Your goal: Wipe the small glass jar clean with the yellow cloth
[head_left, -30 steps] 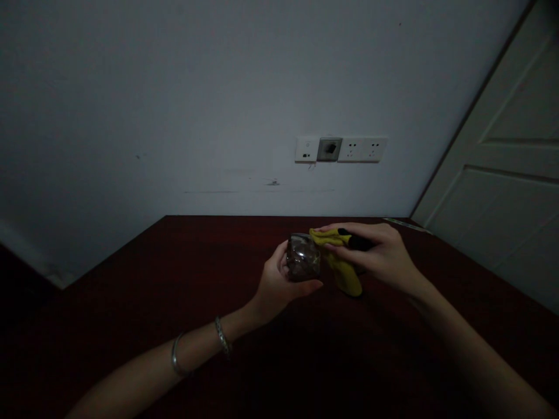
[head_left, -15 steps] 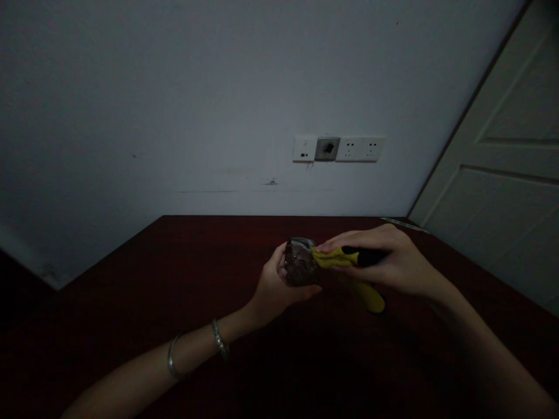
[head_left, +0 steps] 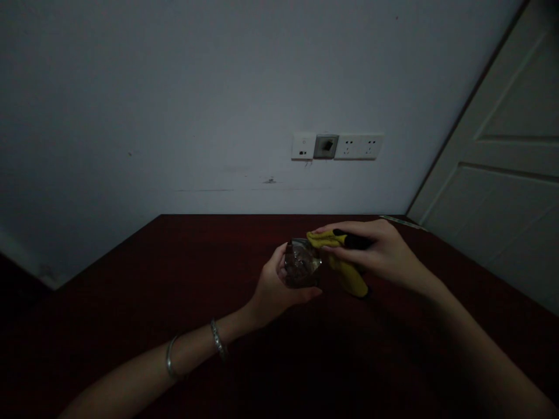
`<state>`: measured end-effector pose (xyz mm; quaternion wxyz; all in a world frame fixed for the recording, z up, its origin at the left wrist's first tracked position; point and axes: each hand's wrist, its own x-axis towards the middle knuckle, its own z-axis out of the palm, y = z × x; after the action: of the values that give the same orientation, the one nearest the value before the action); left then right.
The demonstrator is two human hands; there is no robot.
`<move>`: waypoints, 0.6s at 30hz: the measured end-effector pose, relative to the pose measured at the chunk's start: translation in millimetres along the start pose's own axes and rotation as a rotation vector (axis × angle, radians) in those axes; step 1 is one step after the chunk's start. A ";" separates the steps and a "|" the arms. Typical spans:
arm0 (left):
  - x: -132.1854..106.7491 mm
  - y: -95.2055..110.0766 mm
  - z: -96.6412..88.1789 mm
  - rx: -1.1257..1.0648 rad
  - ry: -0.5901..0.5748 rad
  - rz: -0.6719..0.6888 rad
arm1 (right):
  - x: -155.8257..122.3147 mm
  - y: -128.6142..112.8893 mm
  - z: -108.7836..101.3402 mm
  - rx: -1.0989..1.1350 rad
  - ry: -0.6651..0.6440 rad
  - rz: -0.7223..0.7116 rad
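Observation:
My left hand [head_left: 282,285] is closed around a clear glass [head_left: 302,262], with the thumb along its near side and the fingers behind its left side. The glass looks tilted, and its finer shape is lost in the dim light. In my right hand [head_left: 378,250] is a yellow and black cloth [head_left: 325,238], pinched between thumb and fingers. The front fold of the cloth touches the upper right edge of the glass. A loose yellow end of it hangs below my right hand.
A dark red table [head_left: 209,250] lies under both hands, its far edge against a pale wall [head_left: 196,99]. Sockets and a switch plate [head_left: 336,146] are on the wall. A panelled white door [head_left: 502,157] stands at the right. A thin strip [head_left: 404,222] lies at the table's far right corner.
My right hand has moved slightly up and left with the cloth, from the glass's right side to its upper right edge. The hanging cloth end swung left. My left hand holds still.

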<state>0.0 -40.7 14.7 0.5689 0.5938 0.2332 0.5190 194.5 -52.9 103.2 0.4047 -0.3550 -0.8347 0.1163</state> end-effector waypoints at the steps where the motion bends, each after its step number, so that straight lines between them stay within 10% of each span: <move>1: 0.2 0.2 0.1 0.000 -0.004 0.003 | 0.2 -0.1 2.6 0.021 0.010 -0.012; 18: 4.8 -10.5 -7.4 -0.010 0.041 0.017 | -1.3 -17.0 -7.7 0.093 -0.203 -0.064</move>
<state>-1.6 -30.7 5.4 0.5626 0.5822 0.2373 0.5369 192.4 -66.8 115.5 0.3377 -0.2954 -0.8760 0.1771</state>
